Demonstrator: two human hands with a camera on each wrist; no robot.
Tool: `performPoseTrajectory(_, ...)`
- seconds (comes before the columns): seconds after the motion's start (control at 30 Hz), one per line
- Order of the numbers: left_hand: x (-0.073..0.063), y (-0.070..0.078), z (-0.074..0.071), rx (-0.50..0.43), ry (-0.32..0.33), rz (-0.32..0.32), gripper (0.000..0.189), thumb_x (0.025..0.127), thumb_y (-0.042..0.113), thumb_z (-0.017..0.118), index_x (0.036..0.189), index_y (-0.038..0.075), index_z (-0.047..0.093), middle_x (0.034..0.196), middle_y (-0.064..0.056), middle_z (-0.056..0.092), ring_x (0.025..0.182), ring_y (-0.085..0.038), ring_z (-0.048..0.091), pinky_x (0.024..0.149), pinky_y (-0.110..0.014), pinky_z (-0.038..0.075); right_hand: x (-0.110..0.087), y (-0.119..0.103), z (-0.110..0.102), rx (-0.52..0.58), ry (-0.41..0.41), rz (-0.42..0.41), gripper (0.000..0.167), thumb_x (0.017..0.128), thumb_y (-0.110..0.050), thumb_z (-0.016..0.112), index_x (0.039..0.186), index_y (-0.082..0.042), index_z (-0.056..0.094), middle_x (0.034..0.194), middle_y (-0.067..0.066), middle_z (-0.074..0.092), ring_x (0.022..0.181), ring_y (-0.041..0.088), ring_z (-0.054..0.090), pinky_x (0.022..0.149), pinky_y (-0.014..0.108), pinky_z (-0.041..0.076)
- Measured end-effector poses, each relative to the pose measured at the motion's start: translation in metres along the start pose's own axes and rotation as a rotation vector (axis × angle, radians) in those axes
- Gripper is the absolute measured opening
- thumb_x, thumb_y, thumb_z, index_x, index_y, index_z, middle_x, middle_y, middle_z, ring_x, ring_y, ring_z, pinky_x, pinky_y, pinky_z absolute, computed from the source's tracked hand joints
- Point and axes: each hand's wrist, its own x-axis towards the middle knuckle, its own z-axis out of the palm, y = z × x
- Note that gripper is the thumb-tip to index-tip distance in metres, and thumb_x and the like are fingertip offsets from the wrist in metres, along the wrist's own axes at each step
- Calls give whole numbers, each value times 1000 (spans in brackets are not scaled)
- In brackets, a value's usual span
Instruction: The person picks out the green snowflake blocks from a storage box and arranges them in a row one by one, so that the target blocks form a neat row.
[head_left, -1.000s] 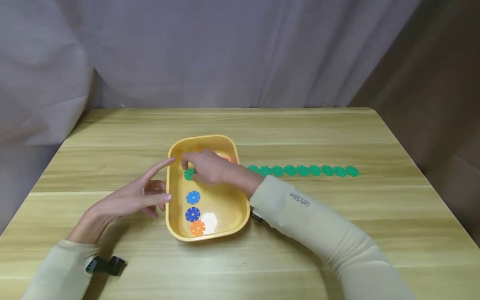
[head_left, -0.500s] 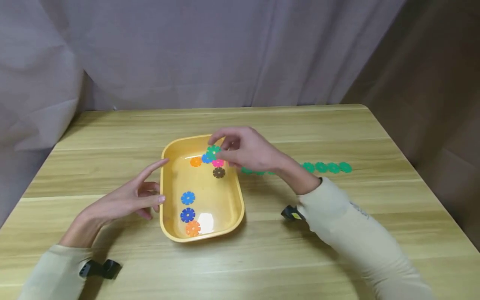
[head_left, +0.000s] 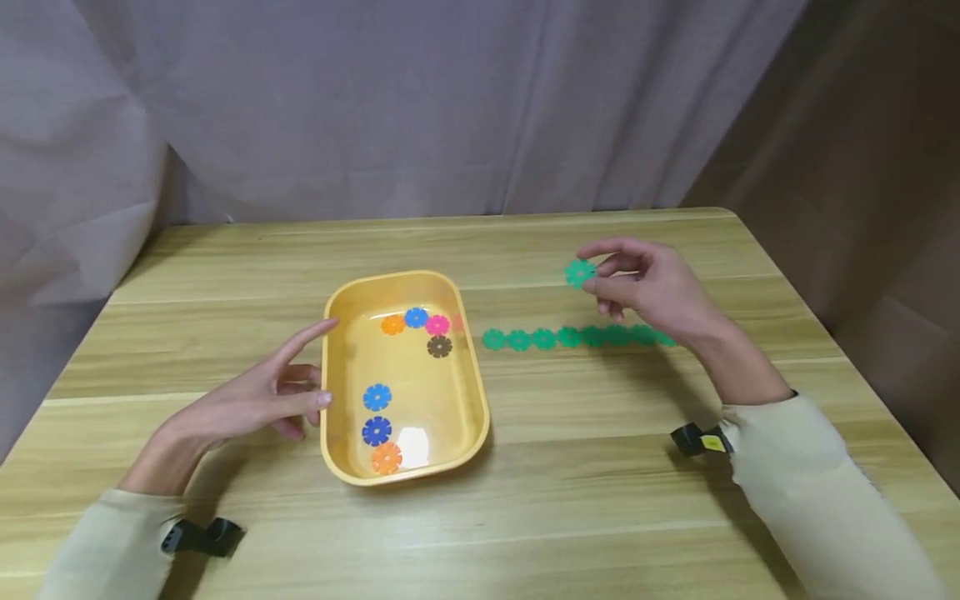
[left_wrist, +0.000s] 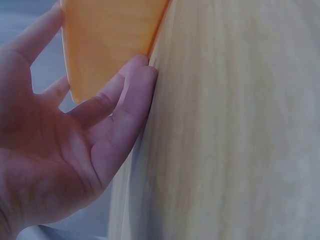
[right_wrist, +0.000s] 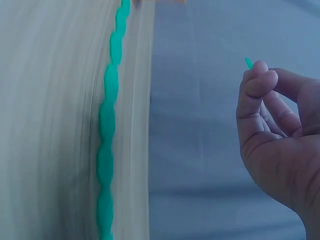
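My right hand (head_left: 652, 287) pinches a green notched plastic disc (head_left: 578, 273) between thumb and index finger, above the table and beyond a row of like discs. In the right wrist view only a sliver of that disc (right_wrist: 248, 63) shows past the fingertips. The row of green discs (head_left: 543, 338) runs to the right from the yellow tray (head_left: 480, 400), its right end hidden by the right hand and wrist. With fingers spread, my left hand (head_left: 251, 400) touches the tray's left side. The left wrist view shows its fingers against the tray's outer wall (left_wrist: 110, 45).
Inside the tray lie an orange disc (head_left: 392, 325), a blue one (head_left: 416, 317), a pink one (head_left: 437, 325) and a brown one (head_left: 439, 347) near the far end. Several more lie toward the near end, among them a dark blue disc (head_left: 377, 431). A grey curtain (head_left: 345, 108) hangs behind the table.
My right hand has lifted the green disc out of the tray and carried it right, over the table beyond the row. The left hand has stayed at the tray's side.
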Motion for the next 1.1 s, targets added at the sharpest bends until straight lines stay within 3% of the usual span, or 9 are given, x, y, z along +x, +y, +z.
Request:
performPoseTrajectory(0.13, 3, 1, 1, -2, -3, -11, 97, 102, 21, 72, 169, 43, 5, 136, -28, 58, 93, -27, 68, 74, -48, 64, -12, 20, -32, 14, 85, 60, 37, 97, -8, 76, 133, -14, 68, 91, -4, 71, 65, 17, 64, 58, 31, 57)
performPoseTrajectory(0.27, 4, 3, 0, 2, -3, -26, 98, 101, 22, 73, 169, 43, 6, 140, -29, 55, 92, -27, 68, 74, -47, 64, -22, 40, -56, 82, 110, 83, 37, 97, -4, 75, 132, -11, 69, 88, -3, 70, 63, 15, 62, 54, 28, 54)
performPoseTrajectory(0.4, 4, 4, 0, 5, -3, -30, 98, 101, 22, 73, 169, 43, 6, 141, -30, 55, 92, -28, 68, 74, -47, 64, -28, 56, -70, 129, 119, 78, 38, 97, -1, 75, 134, -7, 67, 84, -2, 72, 59, 15, 60, 51, 28, 50)
performPoseTrajectory(0.63, 3, 3, 1, -7, -5, -37, 98, 101, 22, 73, 169, 43, 6, 138, -30, 55, 93, -27, 68, 74, -47, 64, -31, 71, -86, 206, 137, 88, 36, 95, 3, 74, 129, -9, 71, 80, -2, 72, 58, 15, 56, 50, 29, 45)
performPoseTrajectory(0.7, 3, 3, 1, -9, -6, -35, 98, 101, 22, 73, 169, 43, 6, 138, -30, 56, 93, -27, 68, 74, -47, 64, -33, 73, -91, 176, 139, 109, 37, 96, 2, 74, 130, -13, 71, 81, -3, 72, 58, 15, 56, 50, 30, 44)
performPoseTrajectory(0.9, 3, 4, 1, -7, -7, -32, 97, 101, 22, 73, 169, 43, 6, 137, -29, 56, 92, -27, 68, 74, -48, 64, -39, 79, -105, -52, 148, 181, 37, 99, -8, 74, 130, -27, 71, 84, -9, 71, 61, 14, 55, 53, 31, 44)
performPoseTrajectory(1.1, 2, 5, 1, -3, 0, -32, 97, 101, 23, 73, 169, 41, 6, 140, -30, 54, 92, -28, 68, 75, -48, 64, -42, 87, -113, -104, 139, 222, 35, 99, -10, 75, 125, -33, 72, 83, -10, 71, 59, 12, 51, 50, 31, 41)
